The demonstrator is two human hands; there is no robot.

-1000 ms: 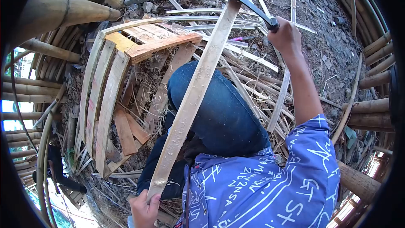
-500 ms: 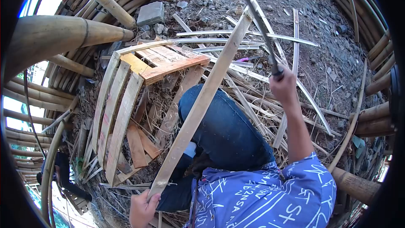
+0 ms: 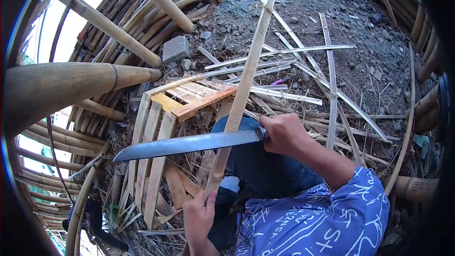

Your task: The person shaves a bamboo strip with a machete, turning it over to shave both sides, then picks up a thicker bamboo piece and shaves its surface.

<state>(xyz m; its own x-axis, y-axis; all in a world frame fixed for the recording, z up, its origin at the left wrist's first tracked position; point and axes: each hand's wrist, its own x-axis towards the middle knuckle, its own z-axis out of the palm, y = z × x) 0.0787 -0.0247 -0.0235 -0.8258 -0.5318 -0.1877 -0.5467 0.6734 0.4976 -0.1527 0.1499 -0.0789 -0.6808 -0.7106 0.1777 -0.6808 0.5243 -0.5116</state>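
Observation:
My left hand (image 3: 199, 215) grips the lower end of a long split bamboo strip (image 3: 247, 78), which stands up and leans slightly right across my knee. My right hand (image 3: 286, 135) is closed on the handle of a long machete (image 3: 189, 145). The blade lies nearly level, pointing left, and crosses the strip above my left hand; whether it touches the strip I cannot tell. Left of the strip is a slatted wooden crate (image 3: 156, 161), tipped on the ground, with its orange board (image 3: 204, 103) towards the strip.
Several split bamboo strips (image 3: 331, 80) lie crossed on the rocky ground. A grey block (image 3: 175, 49) sits beyond the crate. Thick bamboo poles (image 3: 61, 85) stand at the left, and another pole (image 3: 414, 188) lies at the right. A person (image 3: 97, 223) is at the lower left.
My right hand has come down and left, swinging the machete from upright to level across the strip. My left hand and the strip have shifted right, and the strip is more upright. The view has turned slightly.

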